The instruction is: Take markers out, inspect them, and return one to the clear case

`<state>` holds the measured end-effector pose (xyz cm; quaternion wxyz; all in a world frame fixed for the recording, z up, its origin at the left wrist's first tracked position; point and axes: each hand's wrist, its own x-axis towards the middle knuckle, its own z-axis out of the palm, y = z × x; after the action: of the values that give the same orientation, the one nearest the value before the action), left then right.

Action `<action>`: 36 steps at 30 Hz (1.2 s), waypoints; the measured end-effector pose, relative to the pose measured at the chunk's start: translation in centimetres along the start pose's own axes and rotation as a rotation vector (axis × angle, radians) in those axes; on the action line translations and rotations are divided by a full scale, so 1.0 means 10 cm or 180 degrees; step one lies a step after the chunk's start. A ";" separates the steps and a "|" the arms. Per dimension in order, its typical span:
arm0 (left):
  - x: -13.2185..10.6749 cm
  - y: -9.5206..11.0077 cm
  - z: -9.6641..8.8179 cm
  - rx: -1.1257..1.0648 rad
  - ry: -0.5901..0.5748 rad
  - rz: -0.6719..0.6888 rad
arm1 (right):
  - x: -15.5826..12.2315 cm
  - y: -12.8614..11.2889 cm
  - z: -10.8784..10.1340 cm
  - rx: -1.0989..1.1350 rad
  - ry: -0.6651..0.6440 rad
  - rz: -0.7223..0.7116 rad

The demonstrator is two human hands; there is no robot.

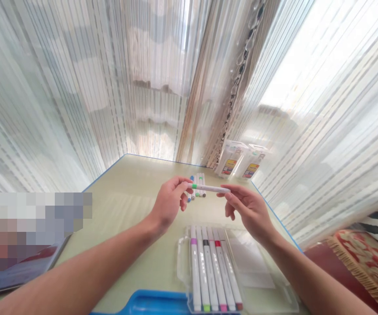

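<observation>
A white marker with a green band (208,188) is held level above the table between both hands. My left hand (172,199) pinches its banded end. At the plain end, the thumb and fingers of my right hand (248,209) close on the tip. Behind the marker, several markers (201,178) lie side by side on the table, partly hidden by my left hand and the held marker. Nearer to me is an open clear plastic case (183,258) with a row of white markers (213,271) in it, some with purple, black or red bands.
Two clear plastic cases (230,164) with labels stand upright at the table's back right corner. A blue tray-like object (159,302) lies at the near edge. The pale green table (126,197) has a blue rim, with striped sheer curtains behind. A dark flat device (28,269) is at left.
</observation>
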<state>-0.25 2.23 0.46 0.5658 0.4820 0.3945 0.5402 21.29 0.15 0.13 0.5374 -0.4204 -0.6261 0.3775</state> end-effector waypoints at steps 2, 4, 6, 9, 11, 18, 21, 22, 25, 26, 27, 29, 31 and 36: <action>0.00 -0.01 0.01 -0.0076 -0.0043 0.0013 | 0.01 0.01 0.00 0.0061 0.0059 0.0003; -0.01 -0.01 0.00 -0.0120 -0.0128 0.0046 | 0.01 0.03 -0.01 0.0103 0.0138 -0.0015; -0.01 -0.02 0.00 -0.0113 -0.0206 0.0093 | 0.02 0.04 -0.01 0.0112 0.0209 -0.0059; -0.02 -0.02 -0.01 -0.0057 -0.0242 0.0189 | 0.02 0.05 -0.01 0.0083 0.0247 -0.0100; -0.03 -0.01 0.00 -0.0029 -0.0229 0.0253 | 0.02 0.05 -0.01 0.0070 0.0262 -0.0108; -0.08 -0.02 0.00 0.0329 -0.0304 0.0461 | 0.03 0.04 0.00 0.0014 0.0396 -0.0139; -0.10 -0.03 -0.01 0.0621 -0.0346 0.0611 | 0.03 0.05 0.00 0.0003 0.0386 -0.0137; -0.11 -0.04 -0.02 0.0749 -0.0358 0.0679 | 0.03 0.06 -0.01 0.0006 0.0385 -0.0140; -0.11 -0.06 -0.02 0.1151 -0.0349 0.0993 | 0.05 0.07 -0.01 0.0023 0.0384 -0.0142; -0.10 -0.07 -0.02 0.1255 -0.0344 0.1114 | 0.05 0.07 -0.01 0.0030 0.0382 -0.0141; -0.10 -0.08 -0.02 0.1330 -0.0347 0.1222 | 0.05 0.06 -0.01 0.0038 0.0375 -0.0139; -0.08 -0.08 -0.02 0.1410 -0.0380 0.1347 | 0.04 0.05 -0.02 0.0061 0.0353 -0.0139; -0.07 -0.09 -0.02 0.1474 -0.0400 0.1352 | 0.03 0.04 -0.01 0.0080 0.0313 -0.0121; -0.08 -0.07 -0.03 0.1644 -0.0429 0.1356 | 0.01 0.02 0.00 0.0047 0.0156 0.0035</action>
<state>-0.45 1.55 -0.36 0.3243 0.7156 0.3705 0.4954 21.30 0.32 -0.05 0.5536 -0.4290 -0.6075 0.3747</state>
